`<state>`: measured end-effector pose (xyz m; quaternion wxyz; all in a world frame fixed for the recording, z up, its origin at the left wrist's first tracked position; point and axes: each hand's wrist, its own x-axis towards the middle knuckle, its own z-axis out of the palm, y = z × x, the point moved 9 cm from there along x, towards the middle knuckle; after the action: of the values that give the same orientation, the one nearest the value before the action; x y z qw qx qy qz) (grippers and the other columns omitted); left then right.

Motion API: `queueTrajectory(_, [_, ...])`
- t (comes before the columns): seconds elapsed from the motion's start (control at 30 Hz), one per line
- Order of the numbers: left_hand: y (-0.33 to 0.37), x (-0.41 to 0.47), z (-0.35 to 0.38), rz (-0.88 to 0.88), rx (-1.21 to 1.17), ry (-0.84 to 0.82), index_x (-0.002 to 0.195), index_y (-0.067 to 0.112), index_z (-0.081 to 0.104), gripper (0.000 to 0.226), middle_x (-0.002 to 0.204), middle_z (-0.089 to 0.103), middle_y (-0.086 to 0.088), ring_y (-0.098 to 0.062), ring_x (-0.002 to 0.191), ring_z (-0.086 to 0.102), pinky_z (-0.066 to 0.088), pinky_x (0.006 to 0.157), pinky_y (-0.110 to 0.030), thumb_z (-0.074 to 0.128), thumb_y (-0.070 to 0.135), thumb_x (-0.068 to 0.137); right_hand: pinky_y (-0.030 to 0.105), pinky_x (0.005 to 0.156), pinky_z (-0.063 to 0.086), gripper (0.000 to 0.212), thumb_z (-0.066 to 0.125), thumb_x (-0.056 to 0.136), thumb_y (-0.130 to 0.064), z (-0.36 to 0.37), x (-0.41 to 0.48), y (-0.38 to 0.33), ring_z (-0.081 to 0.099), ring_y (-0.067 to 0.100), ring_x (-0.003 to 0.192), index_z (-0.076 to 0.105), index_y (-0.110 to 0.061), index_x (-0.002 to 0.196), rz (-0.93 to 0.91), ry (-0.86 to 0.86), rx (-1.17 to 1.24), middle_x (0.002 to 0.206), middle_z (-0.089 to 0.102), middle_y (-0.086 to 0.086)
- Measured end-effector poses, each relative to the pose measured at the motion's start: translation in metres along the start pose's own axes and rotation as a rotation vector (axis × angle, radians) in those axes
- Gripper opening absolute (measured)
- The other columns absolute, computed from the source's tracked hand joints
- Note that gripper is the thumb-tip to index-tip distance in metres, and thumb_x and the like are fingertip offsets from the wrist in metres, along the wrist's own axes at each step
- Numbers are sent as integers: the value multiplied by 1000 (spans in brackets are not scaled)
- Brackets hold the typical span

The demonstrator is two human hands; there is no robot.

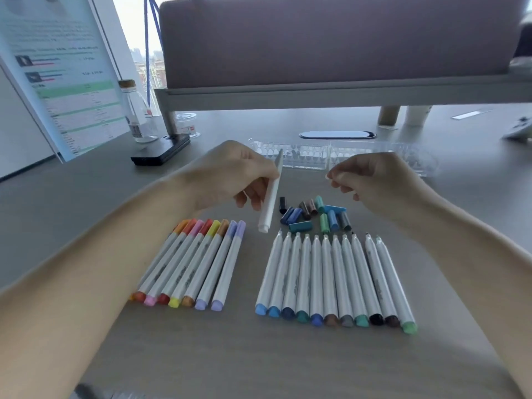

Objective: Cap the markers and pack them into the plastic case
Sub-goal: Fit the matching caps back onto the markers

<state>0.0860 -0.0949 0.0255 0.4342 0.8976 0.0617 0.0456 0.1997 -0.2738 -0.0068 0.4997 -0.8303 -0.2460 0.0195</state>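
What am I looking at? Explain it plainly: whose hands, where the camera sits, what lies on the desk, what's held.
There is no machine here. A person works with bare hands, and the one picture comes from a camera worn on their head, looking down. The left hand grips a white marker, tip pointing away. The right hand hovers with fingers curled; whether it pinches anything cannot be told. On the grey desk lie eight capped markers on the left, eleven uncapped markers on the right, and a pile of loose caps just beyond those. The clear case sits farther back.
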Motion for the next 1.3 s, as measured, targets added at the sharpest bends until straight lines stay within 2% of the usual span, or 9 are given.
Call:
queueTrajectory(0.23, [-6, 5, 3, 115, -150, 64, 96, -1, 71, 21, 82, 79, -8, -19, 67, 65, 50, 63, -32, 56, 11, 102, 31, 67, 46, 18, 83, 78, -40, -3, -5, 12, 58, 13, 66, 77, -24, 73, 123, -173, -270, 65, 67, -7])
queueTrajectory(0.47, [-8, -1, 7, 148, -145, 84, 91, 8, 73, 11, 74, 77, -2, -12, 60, 64, 49, 57, -27, 67, 16, 95, 30, 66, 45, 14, 79, 82, -32, -1, -9, 15, 61, 15, 73, 74, -20, 77, 140, -191, -388, 75, 71, -2])
queueTrajectory(0.63, [-13, 0, -2, 109, -162, 170, 94, 10, 73, 14, 80, 79, -1, -10, 64, 63, 51, 61, -28, 63, 17, 99, 30, 60, 45, 13, 79, 84, -29, 6, -8, 1, 56, 11, 58, 72, -20, 77, 23, -154, -317, 64, 68, -6])
queueTrajectory(0.77, [-20, 1, -14, 76, -150, 319, 97, 15, 74, 12, 81, 79, 8, -6, 68, 66, 57, 65, -27, 63, 19, 98, 39, 73, 58, 7, 78, 86, -24, 25, -16, -21, 69, 18, 71, 72, -24, 81, -122, -206, -267, 75, 73, -4])
queueTrajectory(0.9, [-24, 2, -24, 84, -188, 422, 97, 20, 73, 7, 82, 78, 12, -4, 71, 70, 57, 62, -17, 67, 23, 97, 36, 75, 57, 11, 76, 85, -20, 20, -13, -26, 68, 10, 74, 72, -28, 80, -182, -128, -273, 78, 73, -10])
queueTrajectory(1.0, [-25, 0, -29, 101, -221, 485, 98, 21, 72, 5, 81, 77, 17, -4, 73, 72, 56, 61, -14, 68, 24, 97, 27, 73, 54, 16, 71, 88, -18, 6, -6, -21, 66, -1, 73, 74, -30, 78, -160, -2, -192, 78, 74, -14])
queueTrajectory(1.07, [-25, -1, -30, 112, -244, 496, 100, 21, 72, 6, 84, 78, 16, -4, 76, 73, 56, 63, -15, 68, 24, 97, 33, 78, 55, 18, 67, 91, -19, -2, -3, -16, 69, 8, 79, 75, -30, 78, -112, 59, -133, 79, 75, -12])
queueTrajectory(1.13, [-26, 0, -28, 113, -264, 482, 102, 22, 72, 7, 87, 78, 15, -5, 79, 74, 57, 64, -15, 68, 25, 97, 36, 76, 56, 26, 59, 95, -18, -3, 0, -9, 71, 15, 83, 75, -28, 78, -61, 55, -117, 79, 76, -14])
queueTrajectory(1.3, [-25, -1, -31, 134, -296, 513, 103, 24, 70, 7, 94, 78, 12, -4, 83, 75, 57, 67, -15, 67, 25, 98, 30, 70, 50, 38, 48, 100, -17, -6, 5, 2, 66, 6, 79, 75, -26, 75, 13, 58, -82, 78, 75, -15])
